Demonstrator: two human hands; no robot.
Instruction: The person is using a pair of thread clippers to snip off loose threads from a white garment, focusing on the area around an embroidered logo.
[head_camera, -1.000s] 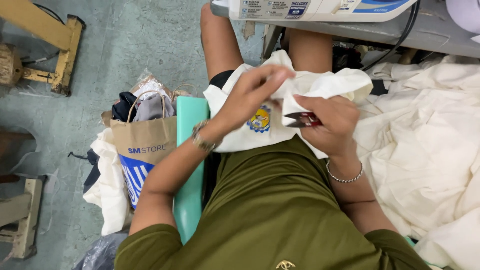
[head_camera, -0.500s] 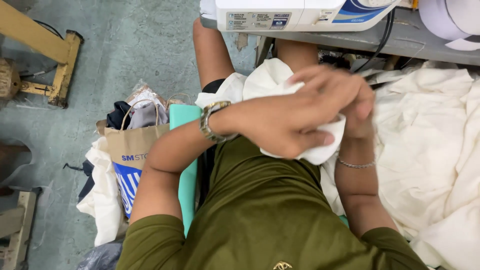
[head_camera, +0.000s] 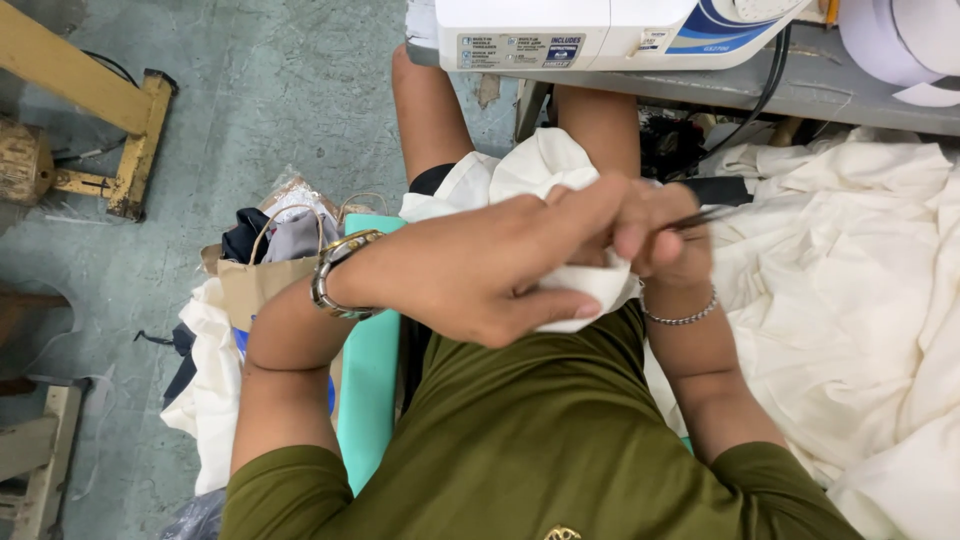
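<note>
The left hand (head_camera: 490, 270) lies over the white cloth (head_camera: 540, 170), fingers (head_camera: 560, 305) curled round its bunched edge. The right hand (head_camera: 665, 235) (half hidden behind the left) pinches small dark snips (head_camera: 705, 215), whose tip pokes out past its fingers. More cloth lies heaped beside them.

A worn grey-green concrete floor (head_camera: 260, 110) carries yellow wooden furniture legs (head_camera: 95, 110) at its left edge, with a grey metal worktable (head_camera: 720, 95) along the top.

Machine's rectangular label (head_camera: 522, 50); brown paper bag (head_camera: 262, 283)
</note>
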